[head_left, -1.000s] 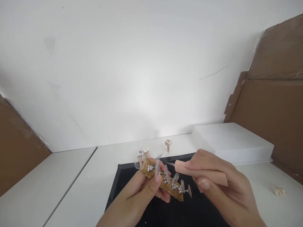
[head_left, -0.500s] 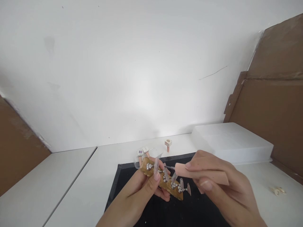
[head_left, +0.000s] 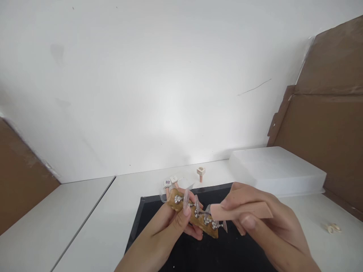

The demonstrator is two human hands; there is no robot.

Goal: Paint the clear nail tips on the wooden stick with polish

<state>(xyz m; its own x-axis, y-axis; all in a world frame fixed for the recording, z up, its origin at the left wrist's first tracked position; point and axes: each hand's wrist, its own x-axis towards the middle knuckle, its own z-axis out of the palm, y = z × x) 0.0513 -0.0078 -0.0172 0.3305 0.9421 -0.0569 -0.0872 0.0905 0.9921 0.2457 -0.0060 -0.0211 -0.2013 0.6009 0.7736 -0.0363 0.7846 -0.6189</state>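
Note:
My left hand (head_left: 176, 223) is wrapped round a brown, amber-like stand (head_left: 177, 206), its thumb by the first clear nail-shaped tip (head_left: 186, 199). Several such tips stand on silver metal holders along the stand, which slopes down to the right. My right hand (head_left: 255, 215) pinches a pale pink, flat-sided handle (head_left: 241, 211) between thumb and fingers. A thin dark tip juts from the handle's left end, close to the middle clear tips; whether it touches them I cannot tell.
A black mat (head_left: 210, 253) lies under my hands. Behind it are small bottles with pink stems (head_left: 167, 183), another pink-stemmed piece (head_left: 201, 172) and a translucent white box (head_left: 278, 166). Small cream rings (head_left: 331, 228) lie at the right. Brown cardboard (head_left: 326, 113) stands at the right.
The pink handle in my right hand has turned more level and moved slightly down, its thin tip now lower among the clear tips. My left hand and the stand have barely shifted.

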